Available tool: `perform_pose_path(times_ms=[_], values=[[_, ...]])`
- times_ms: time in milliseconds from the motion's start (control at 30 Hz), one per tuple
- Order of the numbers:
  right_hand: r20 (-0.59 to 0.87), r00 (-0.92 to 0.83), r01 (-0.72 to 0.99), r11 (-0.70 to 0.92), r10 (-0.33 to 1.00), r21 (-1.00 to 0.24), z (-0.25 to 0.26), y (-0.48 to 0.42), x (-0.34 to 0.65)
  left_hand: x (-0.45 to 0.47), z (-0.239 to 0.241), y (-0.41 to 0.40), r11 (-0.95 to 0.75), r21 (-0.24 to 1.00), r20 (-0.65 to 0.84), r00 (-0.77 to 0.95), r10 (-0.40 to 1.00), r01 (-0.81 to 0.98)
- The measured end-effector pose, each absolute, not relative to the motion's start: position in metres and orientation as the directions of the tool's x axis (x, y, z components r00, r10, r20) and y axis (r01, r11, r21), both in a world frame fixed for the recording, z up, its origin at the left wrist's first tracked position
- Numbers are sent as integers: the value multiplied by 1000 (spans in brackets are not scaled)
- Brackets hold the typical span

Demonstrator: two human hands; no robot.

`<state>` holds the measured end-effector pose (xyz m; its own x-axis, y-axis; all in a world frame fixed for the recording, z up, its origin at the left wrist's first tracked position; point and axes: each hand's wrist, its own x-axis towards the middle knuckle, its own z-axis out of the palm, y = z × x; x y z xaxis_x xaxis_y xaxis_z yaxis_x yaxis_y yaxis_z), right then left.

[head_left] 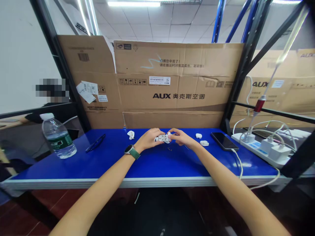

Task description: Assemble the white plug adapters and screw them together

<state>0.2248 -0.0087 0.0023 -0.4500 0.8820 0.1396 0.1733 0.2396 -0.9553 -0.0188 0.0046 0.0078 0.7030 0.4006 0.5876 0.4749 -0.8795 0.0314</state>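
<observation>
My left hand (150, 138), with a green-strapped watch on its wrist, is closed on a small white plastic part (161, 138) above the blue tabletop. From the other side, the fingers of my right hand (181, 137) pinch a small white piece (169, 135) at the right end of that part. Whether the two pieces are joined I cannot tell. Tiny dark bits, perhaps screws (169, 149), lie on the table just below my hands. Left of my hands rests another white plastic piece (131, 134). On the right lie two more, a rounded white cap (198, 135) and a flat white piece (204, 143).
A water bottle (59, 136) and folded glasses (95, 143) are at the left. At the right lie a phone (224, 141) on a cable and a power strip (261, 150) with chargers. A cardboard panel (172, 85) backs the table. Another person (55, 105) is beyond the left frame.
</observation>
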Motion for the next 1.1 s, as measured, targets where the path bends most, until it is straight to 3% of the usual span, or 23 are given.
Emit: perform_pose_path(times_ms=[267, 433, 633, 1100], values=[[152, -350, 219, 239, 924, -946, -5, -6, 212, -5, -3, 4, -861, -54, 655, 669, 351, 505], [243, -278, 368, 337, 929, -867, -13, 1, 211, -7, -7, 6, -861, -43, 666, 657, 353, 506], [353, -327, 463, 474, 877, -749, -15, 2, 211, -6, -4, 2, -857, 16, 677, 625, 388, 515], [334, -386, 484, 497, 860, -720, -11, -6, 211, -6, -5, -1, -858, -12, 678, 635, 371, 513]])
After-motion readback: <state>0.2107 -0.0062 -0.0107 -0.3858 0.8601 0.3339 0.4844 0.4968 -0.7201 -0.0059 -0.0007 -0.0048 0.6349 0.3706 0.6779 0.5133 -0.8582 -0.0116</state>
